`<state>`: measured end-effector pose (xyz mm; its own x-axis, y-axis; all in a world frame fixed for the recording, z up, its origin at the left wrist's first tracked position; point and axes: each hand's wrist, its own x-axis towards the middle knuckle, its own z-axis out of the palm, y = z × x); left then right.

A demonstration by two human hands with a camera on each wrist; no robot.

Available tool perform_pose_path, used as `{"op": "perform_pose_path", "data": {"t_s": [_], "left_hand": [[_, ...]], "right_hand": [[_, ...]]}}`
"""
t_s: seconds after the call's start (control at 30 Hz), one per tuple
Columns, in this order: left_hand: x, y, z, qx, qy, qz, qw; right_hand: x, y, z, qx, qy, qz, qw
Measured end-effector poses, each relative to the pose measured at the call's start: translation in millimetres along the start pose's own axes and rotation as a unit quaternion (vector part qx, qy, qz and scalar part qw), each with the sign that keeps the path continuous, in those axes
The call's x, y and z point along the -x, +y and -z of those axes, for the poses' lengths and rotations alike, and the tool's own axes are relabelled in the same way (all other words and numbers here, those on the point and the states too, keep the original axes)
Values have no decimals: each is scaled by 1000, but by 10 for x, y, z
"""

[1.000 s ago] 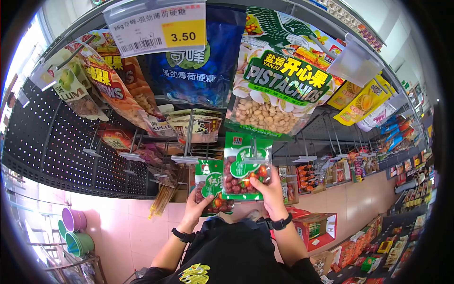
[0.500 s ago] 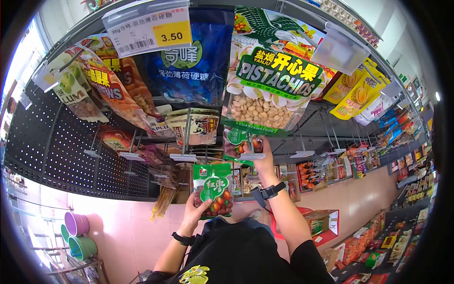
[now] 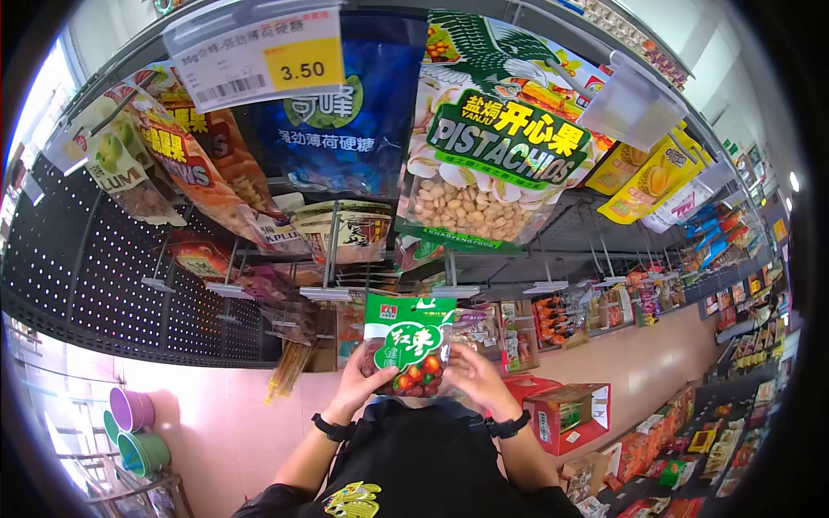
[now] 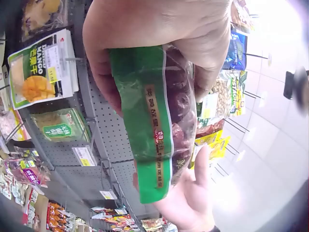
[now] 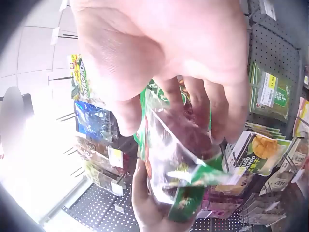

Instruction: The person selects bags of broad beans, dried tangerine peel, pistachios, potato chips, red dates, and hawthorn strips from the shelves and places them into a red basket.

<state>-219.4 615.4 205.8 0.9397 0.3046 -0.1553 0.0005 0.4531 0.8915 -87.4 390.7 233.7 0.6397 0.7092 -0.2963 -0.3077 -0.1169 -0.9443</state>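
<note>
Both hands hold one green packet of red dates (image 3: pixel 408 343) upright in front of the peg rack. My left hand (image 3: pixel 364 369) grips its left lower edge, thumb across the front. The right hand (image 3: pixel 462 364) curls round its right lower side. In the left wrist view the packet (image 4: pixel 155 121) runs down from my left hand (image 4: pixel 159 34), with the right hand (image 4: pixel 193 195) behind it. From the right wrist, the right hand's fingers (image 5: pixel 198 104) lie over the clear part of the packet (image 5: pixel 176 150). A second green packet (image 3: pixel 421 250) hangs on a peg under the pistachios.
Hanging snack bags fill the rack: pistachios (image 3: pixel 496 164), a blue candy bag (image 3: pixel 345 112), and a 3.50 price tag (image 3: pixel 259 56). Black pegboard (image 3: pixel 95 259) lies to the left. Cartons (image 3: pixel 570 419) and plastic pots (image 3: pixel 129 423) stand on the floor, and shelves (image 3: pixel 734 345) line the right.
My right hand left a green packet on the peg under the pistachios and came down to the packet in the left hand. The left hand has raised that packet slightly.
</note>
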Motion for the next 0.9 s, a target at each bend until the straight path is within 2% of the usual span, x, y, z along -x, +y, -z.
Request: {"op": "perform_pose_path", "data": {"t_s": [0.07,0.17,0.23,0.4,0.47,0.6,0.9], "left_hand": [[-74,68,-94,-2,-9,3,1000],[-191,152,-209,9,-32,14,999],[-249,242,-311,3,-40,-9,999],[-367,267,-408,4,-59,-23,998],[-391,278,-474,34,-26,-21,999],[-388,281,-518,38,-19,-9,999],[-348,336,-563,44,10,-1,999]], "right_hand": [[83,44,-99,-54,-15,30,998],[135,1,-160,-54,4,38,998],[154,26,-161,-58,27,42,997],[169,-117,-182,-85,63,104,989],[156,-113,-185,-74,88,111,987],[139,-33,-183,-70,137,117,981],[151,-44,-206,-83,140,115,980]]}}
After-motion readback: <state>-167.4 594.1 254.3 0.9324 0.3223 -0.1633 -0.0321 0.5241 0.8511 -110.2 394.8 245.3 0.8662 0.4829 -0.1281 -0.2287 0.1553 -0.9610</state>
